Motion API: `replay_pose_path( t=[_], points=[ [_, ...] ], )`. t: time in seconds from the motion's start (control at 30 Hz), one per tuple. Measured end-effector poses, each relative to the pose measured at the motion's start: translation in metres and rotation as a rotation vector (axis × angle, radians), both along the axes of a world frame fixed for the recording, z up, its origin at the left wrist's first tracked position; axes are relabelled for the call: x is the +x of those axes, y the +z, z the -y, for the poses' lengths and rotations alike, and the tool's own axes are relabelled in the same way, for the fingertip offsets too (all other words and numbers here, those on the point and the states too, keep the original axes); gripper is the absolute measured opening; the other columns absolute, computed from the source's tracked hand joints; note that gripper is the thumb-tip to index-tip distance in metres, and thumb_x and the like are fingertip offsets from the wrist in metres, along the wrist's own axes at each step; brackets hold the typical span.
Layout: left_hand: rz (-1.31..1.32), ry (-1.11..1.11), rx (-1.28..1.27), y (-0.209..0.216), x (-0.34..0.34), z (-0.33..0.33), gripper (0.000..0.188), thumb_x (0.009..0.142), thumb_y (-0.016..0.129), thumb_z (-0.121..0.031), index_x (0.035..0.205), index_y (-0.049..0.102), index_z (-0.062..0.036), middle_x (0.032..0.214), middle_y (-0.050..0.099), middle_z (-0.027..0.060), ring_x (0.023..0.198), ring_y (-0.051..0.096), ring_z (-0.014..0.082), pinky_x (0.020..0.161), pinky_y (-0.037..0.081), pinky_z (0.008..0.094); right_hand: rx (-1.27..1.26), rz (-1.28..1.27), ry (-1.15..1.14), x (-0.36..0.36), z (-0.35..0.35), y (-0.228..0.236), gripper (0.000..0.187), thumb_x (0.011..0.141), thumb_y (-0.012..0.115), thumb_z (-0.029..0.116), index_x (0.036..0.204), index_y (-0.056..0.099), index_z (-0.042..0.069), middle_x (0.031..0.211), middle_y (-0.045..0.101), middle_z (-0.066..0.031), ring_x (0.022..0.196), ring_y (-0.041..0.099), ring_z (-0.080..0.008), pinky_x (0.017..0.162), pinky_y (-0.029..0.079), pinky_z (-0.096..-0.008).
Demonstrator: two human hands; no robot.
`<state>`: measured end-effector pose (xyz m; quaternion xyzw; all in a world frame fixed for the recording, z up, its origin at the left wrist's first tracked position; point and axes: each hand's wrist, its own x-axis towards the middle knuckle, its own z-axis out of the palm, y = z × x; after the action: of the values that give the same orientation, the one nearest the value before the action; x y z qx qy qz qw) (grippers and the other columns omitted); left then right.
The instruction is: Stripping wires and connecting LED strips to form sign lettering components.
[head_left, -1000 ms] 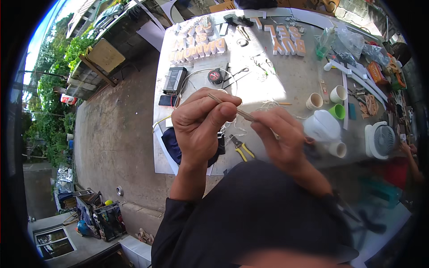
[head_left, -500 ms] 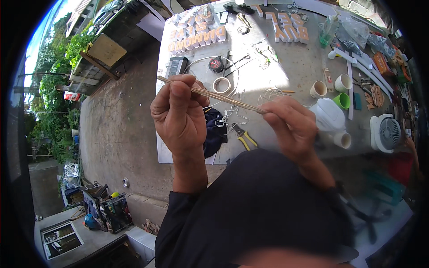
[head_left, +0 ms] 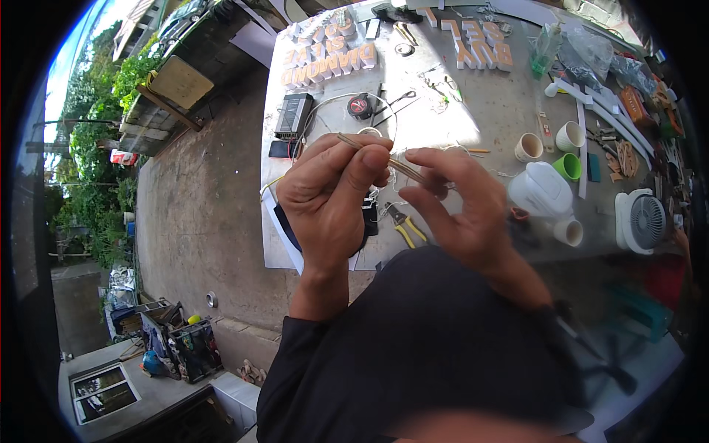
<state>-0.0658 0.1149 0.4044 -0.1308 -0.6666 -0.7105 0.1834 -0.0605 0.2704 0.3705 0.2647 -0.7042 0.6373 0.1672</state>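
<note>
My left hand (head_left: 325, 196) is raised over the near edge of the table, pinching a bundle of thin, clear-and-coppery wire (head_left: 408, 171) between thumb and fingers. A short end sticks out above the fingertips, and the longer part slants down to the right. There my right hand (head_left: 473, 210) has its thumb and forefinger apart around the wire's free end; whether other fingers touch it I cannot tell. Below the wire lie yellow-handled pliers (head_left: 406, 227). Dark cloth and small white pieces beside them are partly hidden by my left hand.
Block letters (head_left: 332, 66) stand along the far side. Nearer are a dark power box (head_left: 294, 114), a tape measure (head_left: 360, 106) and a looped white cable. To the right are cups (head_left: 527, 148), a white lidded container (head_left: 543, 190) and a small fan (head_left: 639, 221).
My left hand has moved right and turned, bringing the wire bundle closer to my right hand. My right fingers have loosened from the wire's end and spread apart.
</note>
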Motion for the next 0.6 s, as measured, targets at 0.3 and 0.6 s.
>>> replay_pose_path(
  t=[0.3, 0.6],
  points=[
    [0.0, -0.096, 0.115, -0.003, 0.002, 0.004, 0.014, 0.087, 0.065, -0.005, 0.09, 0.068, 0.0079, 0.085, 0.065, 0.0116, 0.066, 0.059, 0.0109, 0.058, 0.047, 0.0212, -0.173, 0.129, 0.233, -0.01, -0.006, -0.006, 0.016, 0.086, 0.064, 0.004, 0.101, 0.065, -0.002, 0.083, 0.065, -0.0091, 0.073, 0.061, -0.0131, 0.063, 0.047, -0.0263],
    [-0.046, -0.153, 0.176, -0.006, 0.002, 0.007, 0.019, 0.086, 0.068, -0.012, 0.086, 0.068, 0.0069, 0.085, 0.064, 0.0118, 0.063, 0.058, 0.0109, 0.054, 0.047, 0.0207, -0.228, 0.339, 0.383, -0.002, -0.016, 0.004, 0.015, 0.09, 0.061, 0.009, 0.1, 0.065, -0.002, 0.082, 0.063, -0.0082, 0.071, 0.059, -0.011, 0.062, 0.045, -0.0245]
  ],
)
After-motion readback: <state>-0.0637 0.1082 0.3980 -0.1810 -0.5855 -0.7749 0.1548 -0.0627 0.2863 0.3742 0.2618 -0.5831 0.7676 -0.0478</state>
